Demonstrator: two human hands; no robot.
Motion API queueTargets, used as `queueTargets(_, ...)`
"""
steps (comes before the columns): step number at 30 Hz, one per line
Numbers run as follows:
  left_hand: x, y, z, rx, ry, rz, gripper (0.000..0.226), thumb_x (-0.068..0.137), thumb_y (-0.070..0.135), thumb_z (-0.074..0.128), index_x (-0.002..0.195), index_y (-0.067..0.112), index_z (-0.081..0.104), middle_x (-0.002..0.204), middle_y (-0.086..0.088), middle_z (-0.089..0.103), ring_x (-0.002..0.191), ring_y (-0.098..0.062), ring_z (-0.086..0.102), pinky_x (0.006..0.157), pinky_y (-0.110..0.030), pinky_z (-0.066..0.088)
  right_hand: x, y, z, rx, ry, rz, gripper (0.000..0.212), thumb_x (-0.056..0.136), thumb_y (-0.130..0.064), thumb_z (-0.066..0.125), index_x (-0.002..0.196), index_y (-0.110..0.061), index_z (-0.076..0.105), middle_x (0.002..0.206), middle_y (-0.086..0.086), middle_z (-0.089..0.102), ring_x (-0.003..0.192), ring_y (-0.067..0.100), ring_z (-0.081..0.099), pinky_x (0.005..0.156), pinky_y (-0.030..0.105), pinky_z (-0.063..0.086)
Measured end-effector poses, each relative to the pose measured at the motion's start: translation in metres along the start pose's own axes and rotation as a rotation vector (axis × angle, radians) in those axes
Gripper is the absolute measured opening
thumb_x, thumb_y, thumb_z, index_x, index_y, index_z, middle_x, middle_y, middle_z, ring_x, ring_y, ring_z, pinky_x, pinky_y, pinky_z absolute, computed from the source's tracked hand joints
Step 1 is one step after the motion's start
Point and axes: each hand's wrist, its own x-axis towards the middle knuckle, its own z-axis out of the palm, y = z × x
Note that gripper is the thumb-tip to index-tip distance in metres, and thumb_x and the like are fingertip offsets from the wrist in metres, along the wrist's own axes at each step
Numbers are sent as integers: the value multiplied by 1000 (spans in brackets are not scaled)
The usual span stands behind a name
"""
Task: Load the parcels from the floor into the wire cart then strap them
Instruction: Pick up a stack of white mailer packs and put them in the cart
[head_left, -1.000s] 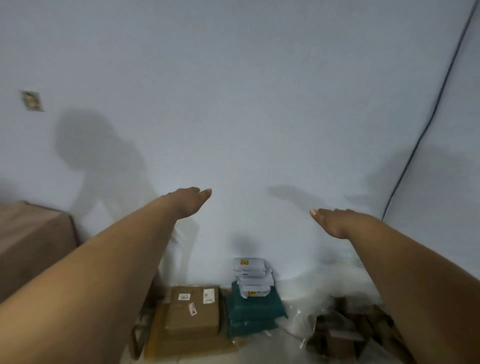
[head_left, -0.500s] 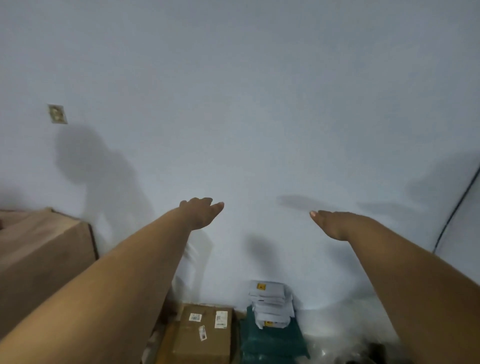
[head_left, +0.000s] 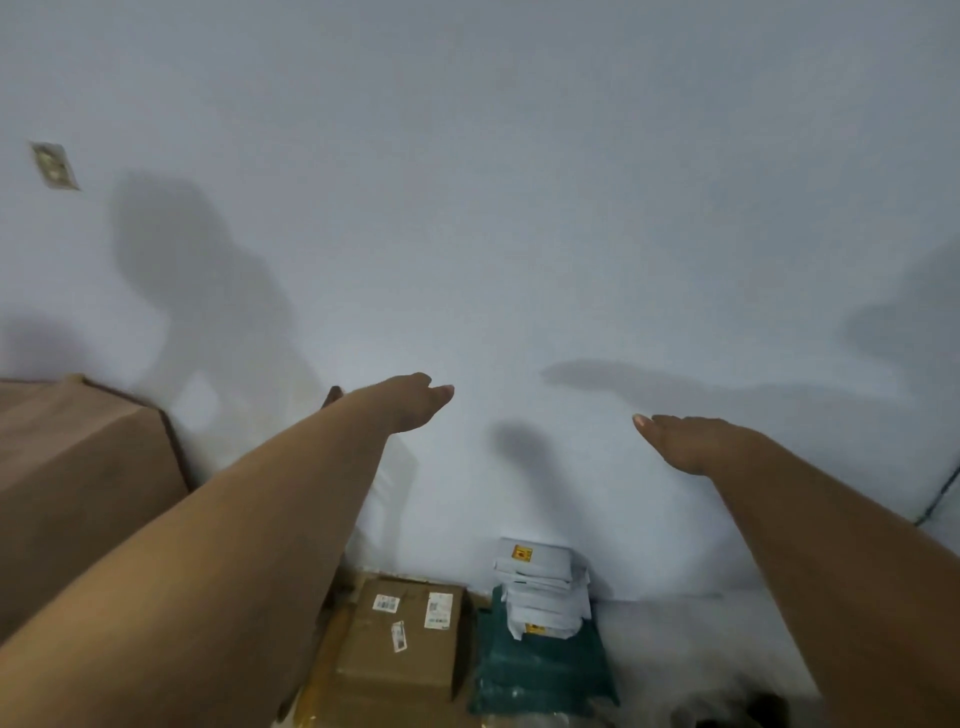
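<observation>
Both my arms stretch forward in front of a pale wall. My left hand (head_left: 410, 402) hangs in the air with fingers straight and holds nothing. My right hand (head_left: 685, 439) is likewise flat and empty, palm down. Far below them on the floor lie the parcels: a brown cardboard box (head_left: 405, 639) with white labels on top of a flatter carton, a stack of white mailer bags (head_left: 543, 590), and dark green bags (head_left: 540, 680) under that stack. The wire cart is not in view.
A large brown carton (head_left: 72, 483) stands at the left edge, next to my left arm. A small plate (head_left: 54, 165) is fixed high on the wall at left. A dark cable (head_left: 943, 493) runs along the right edge.
The view has swung left and slightly down; the parcels show more fully at the bottom. Both hands stay raised and empty, keeping about the same spacing.
</observation>
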Motion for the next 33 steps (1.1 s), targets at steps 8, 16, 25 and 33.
queueTargets(8, 107, 19, 38, 66, -131, 44, 67, 100, 56, 24, 149, 12, 33, 155, -9, 34, 141, -27, 34, 115, -41, 26, 109, 0, 46, -37, -53, 60, 81, 94, -68, 3, 150, -18, 34, 154, 7, 38, 138, 29, 39, 115, 44, 28)
queueTargets(16, 248, 22, 126, 407, -492, 143, 70, 99, 61, 22, 155, 18, 20, 163, 0, 18, 150, -21, 17, 120, -41, 11, 227, -17, 125, 13, -274, 160, 78, 97, -65, 5, 156, -16, 18, 162, 9, 21, 145, 30, 27, 117, 40, 20)
queueTargets(25, 341, -7, 310, 223, -706, -14, 72, 98, 63, 23, 152, 16, 30, 160, -4, 27, 147, -26, 25, 121, -46, 15, 331, -1, 285, 121, -455, 154, 112, 74, -83, -15, 153, -15, 25, 157, 8, 32, 139, 26, 38, 117, 36, 25)
queueTargets(33, 389, -42, 453, 57, -766, -267, 63, 101, 55, 31, 142, 8, 45, 152, -13, 41, 139, -32, 37, 114, -43, 24, 411, 24, 428, 410, -540, 219, 65, 103, -50, 17, 153, -9, 24, 160, 11, 23, 145, 25, 27, 119, 33, 13)
